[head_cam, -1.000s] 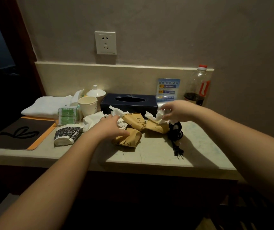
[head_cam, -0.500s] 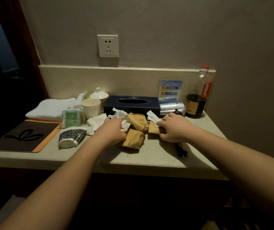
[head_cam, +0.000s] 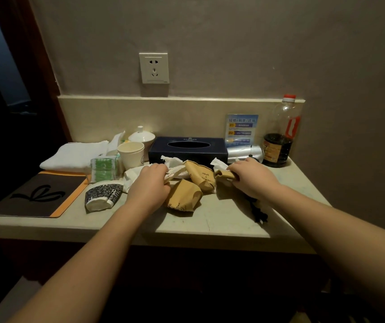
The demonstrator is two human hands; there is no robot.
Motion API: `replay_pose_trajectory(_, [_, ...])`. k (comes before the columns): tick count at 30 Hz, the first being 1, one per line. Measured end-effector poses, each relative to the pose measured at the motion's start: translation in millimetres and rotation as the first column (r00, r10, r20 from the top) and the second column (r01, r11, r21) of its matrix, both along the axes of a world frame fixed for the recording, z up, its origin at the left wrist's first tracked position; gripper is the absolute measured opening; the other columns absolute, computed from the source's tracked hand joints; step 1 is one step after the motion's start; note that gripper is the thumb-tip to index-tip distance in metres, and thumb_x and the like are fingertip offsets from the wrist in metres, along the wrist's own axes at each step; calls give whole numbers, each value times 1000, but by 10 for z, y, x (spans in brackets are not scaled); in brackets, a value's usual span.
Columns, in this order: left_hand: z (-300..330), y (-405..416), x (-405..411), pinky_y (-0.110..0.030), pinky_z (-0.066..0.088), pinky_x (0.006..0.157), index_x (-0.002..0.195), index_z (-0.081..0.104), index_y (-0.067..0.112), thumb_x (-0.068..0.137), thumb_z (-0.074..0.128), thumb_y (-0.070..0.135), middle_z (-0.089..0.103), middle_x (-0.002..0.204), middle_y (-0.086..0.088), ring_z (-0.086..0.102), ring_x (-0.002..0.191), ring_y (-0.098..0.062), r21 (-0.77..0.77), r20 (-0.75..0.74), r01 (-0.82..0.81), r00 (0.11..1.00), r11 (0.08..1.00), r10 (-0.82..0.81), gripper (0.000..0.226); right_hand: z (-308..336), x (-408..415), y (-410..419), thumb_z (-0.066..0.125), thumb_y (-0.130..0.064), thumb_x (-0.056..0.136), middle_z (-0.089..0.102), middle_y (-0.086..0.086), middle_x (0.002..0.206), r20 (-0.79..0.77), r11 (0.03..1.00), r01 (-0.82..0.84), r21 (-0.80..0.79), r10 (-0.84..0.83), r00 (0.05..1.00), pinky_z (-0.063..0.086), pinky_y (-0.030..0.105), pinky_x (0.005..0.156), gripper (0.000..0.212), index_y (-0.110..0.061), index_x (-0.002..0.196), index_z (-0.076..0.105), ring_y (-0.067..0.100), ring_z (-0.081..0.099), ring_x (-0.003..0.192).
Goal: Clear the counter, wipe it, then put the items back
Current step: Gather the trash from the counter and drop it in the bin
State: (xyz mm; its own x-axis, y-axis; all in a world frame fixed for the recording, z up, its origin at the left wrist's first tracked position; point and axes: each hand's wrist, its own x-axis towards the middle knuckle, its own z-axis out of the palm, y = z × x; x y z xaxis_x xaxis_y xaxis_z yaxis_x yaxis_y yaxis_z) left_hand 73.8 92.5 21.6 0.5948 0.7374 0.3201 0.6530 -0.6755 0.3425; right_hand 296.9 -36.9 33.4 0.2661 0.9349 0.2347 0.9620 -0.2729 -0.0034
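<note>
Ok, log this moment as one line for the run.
phase: clearing | left hand: grips white wrapper | right hand: grips brown paper cup | counter: still cluttered, unwiped

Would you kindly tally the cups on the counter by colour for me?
Brown crumpled paper cups: 3, the last held by the right hand
Black patterned paper cup, lying on its side: 1
Plain cream cup, upright: 1
Total: 5
</note>
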Motion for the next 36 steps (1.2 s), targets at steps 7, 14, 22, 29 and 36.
replay_pose_trajectory(7, [97, -64, -263, -37, 51, 82, 112, 60, 15, 87, 62, 16, 55, 104, 5, 53, 96, -15, -39, 278, 11, 961, 999, 0, 24, 106, 29, -78, 58, -21, 87, 64, -5, 91, -105, 989, 34, 144, -19, 994, 51, 34, 75, 14, -24, 97, 67, 16, 55, 91])
replay_pose_trajectory(14, [120, -212, -411, -43, 56, 80, 120, 56, 22, 87, 66, 25, 55, 109, 7, 59, 96, -15, -212, 404, 84, 915, 974, 9, 35, 196, -34, -260, 64, -15, 83, 64, -6, 81, -221, 976, 44, 212, 4, 975, 49, 33, 64, 12, -24, 89, 67, 13, 57, 78])
replay_pose_trajectory(22, [19, -375, -563, -36, 58, 74, 96, 60, 31, 83, 71, 10, 70, 96, 4, 68, 91, -19, -515, 568, 289, 820, 807, 69, 27, 116, -267, -612, 63, -13, 86, 62, -8, 87, -344, 965, 82, 248, 9, 939, 49, 37, 73, 12, -24, 90, 65, 14, 53, 85])
replay_pose_trajectory(29, [72, -570, -516, -45, 55, 82, 99, 53, 38, 82, 73, 32, 63, 109, 0, 64, 92, -15, -357, 549, 224, 836, 907, 9, 27, 24, -384, -808, 62, -14, 88, 60, -10, 94, -410, 950, 145, 276, -20, 912, 35, 22, 66, 25, -26, 110, 65, 8, 49, 85])
replay_pose_trajectory(36, [53, -1126, -363, -3, 44, 62, 99, 51, 49, 85, 70, 25, 64, 104, 15, 59, 90, 6, -369, 567, 391, 814, 843, -129, 33, -80, -523, -1316, 65, -16, 88, 59, -22, 91, -459, 917, 117, 382, 79, 885, 34, 9, 69, 20, -31, 101, 65, -16, 45, 88])
